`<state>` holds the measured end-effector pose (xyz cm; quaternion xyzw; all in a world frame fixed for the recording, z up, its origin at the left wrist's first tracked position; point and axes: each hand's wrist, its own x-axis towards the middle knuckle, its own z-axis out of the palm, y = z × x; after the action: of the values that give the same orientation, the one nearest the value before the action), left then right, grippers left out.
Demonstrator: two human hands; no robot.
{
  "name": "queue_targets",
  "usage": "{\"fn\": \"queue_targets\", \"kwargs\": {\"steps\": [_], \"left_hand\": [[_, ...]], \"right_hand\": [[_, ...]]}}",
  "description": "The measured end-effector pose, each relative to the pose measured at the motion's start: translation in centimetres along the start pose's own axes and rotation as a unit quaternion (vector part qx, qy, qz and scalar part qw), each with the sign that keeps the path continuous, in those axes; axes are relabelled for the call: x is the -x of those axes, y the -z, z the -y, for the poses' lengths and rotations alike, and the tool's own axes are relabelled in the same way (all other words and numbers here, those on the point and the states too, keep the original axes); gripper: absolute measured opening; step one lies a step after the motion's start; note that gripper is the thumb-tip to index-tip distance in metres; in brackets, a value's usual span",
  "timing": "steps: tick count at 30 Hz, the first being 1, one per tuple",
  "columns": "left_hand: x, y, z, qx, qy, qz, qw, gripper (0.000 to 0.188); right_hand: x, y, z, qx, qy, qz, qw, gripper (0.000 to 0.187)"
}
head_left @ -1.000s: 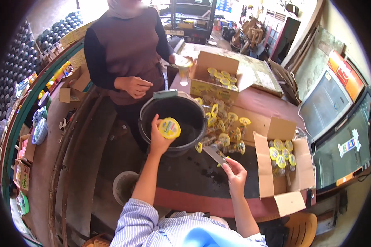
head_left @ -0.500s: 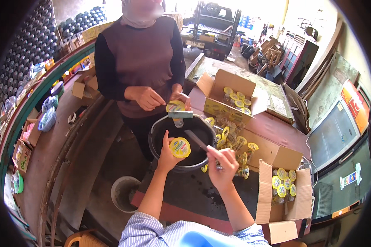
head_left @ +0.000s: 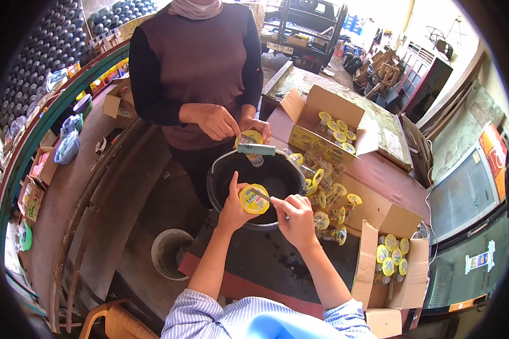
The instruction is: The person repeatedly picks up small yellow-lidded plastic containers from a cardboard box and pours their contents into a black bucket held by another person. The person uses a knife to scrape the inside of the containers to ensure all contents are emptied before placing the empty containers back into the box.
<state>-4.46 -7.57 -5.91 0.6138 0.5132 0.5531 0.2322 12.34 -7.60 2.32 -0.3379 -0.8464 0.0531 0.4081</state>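
Observation:
My left hand (head_left: 235,209) grips a drink cup (head_left: 254,199) with a yellow printed film lid, tilted so the lid faces me. In my right hand (head_left: 296,220) is a narrow knife (head_left: 260,194), its blade lying across the lid. Whether the film is cut I cannot tell. Both hands are over the near side of a black bucket (head_left: 213,183) with a teal handle grip (head_left: 256,149). Across the bucket, a co-worker's hands (head_left: 215,122) hold another yellow-lidded cup (head_left: 250,137) and a thin blade at its lid.
Loose cups (head_left: 322,195) lie in a heap right of the bucket. An open carton (head_left: 365,265) of lidded cups stands at the near right, another carton (head_left: 311,139) farther back. A pale pail (head_left: 171,254) sits low at the left, near a wicker chair (head_left: 119,322).
My right hand has brought the knife from beside the cup onto its lid. My left hand keeps hold of the cup. The whole view has shifted slightly.

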Motion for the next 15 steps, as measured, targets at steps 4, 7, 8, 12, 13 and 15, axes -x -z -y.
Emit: {"fn": "queue_targets", "kwargs": {"steps": [4, 7, 8, 12, 13, 15], "left_hand": [[0.0, 0.0, 0.1, -0.013, 0.002, 0.001, 1.0, 0.11], [0.0, 0.1, -0.2, -0.02, 0.013, 0.004, 1.0, 0.111], [0.0, 0.0, 0.0, -0.017, 0.016, 0.004, 1.0, 0.111], [0.2, -0.1, -0.2, -0.018, 0.026, 0.005, 0.999, 0.113], [0.3, -0.1, -0.3, -0.02, 0.032, 0.007, 0.999, 0.113], [-0.1, -0.1, -0.3, -0.015, 0.042, 0.016, 0.999, 0.114]], "right_hand": [[-0.4, -1.0, -0.8, -0.005, 0.017, 0.003, 1.0, 0.018], [-0.3, -1.1, -1.0, 0.002, 0.019, 0.033, 0.999, 0.024], [-0.2, -1.1, -0.8, 0.006, 0.015, 0.046, 0.999, 0.025], [0.3, -1.2, -0.9, 0.016, 0.003, 0.06, 0.998, 0.023], [0.1, -1.2, -1.0, 0.023, 0.01, 0.061, 0.998, 0.023], [-0.3, -1.2, -1.2, 0.035, 0.021, 0.068, 0.997, 0.022]]}}
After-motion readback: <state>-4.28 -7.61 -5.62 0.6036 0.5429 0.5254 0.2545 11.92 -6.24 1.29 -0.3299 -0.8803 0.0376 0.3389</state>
